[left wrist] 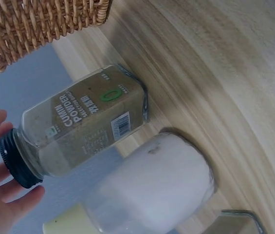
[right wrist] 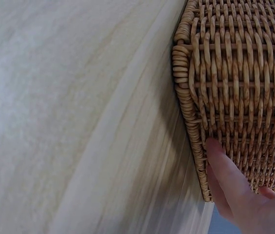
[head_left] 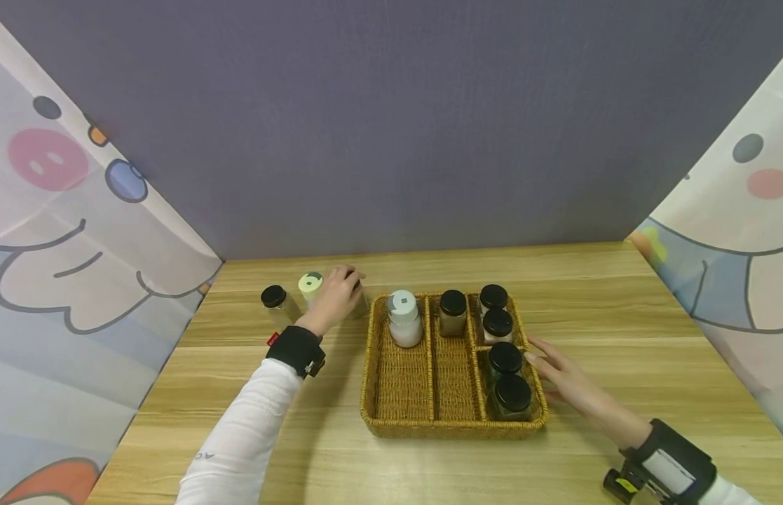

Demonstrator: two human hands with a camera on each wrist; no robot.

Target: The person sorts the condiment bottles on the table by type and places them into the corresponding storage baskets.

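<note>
My left hand (head_left: 334,298) is left of the wicker basket (head_left: 454,429), its fingers around the black lid of a cumin powder jar (left wrist: 81,119). The clear jar holds brown powder and stands on the table, as the left wrist view shows. Beside it is a bottle of white contents (left wrist: 161,180) with a pale yellow-green cap. My right hand (head_left: 564,379) is at the basket's right side, its extended fingers (right wrist: 227,170) against the woven wall.
In the basket's left compartment stands a white-capped bottle (head_left: 405,322), with a black-lidded jar (head_left: 453,315) in the middle one. Several black-lidded jars (head_left: 513,394) fill the right compartments. Another black-lidded jar (head_left: 280,301) stands at the far left. A grey panel (head_left: 391,140) rises behind the table.
</note>
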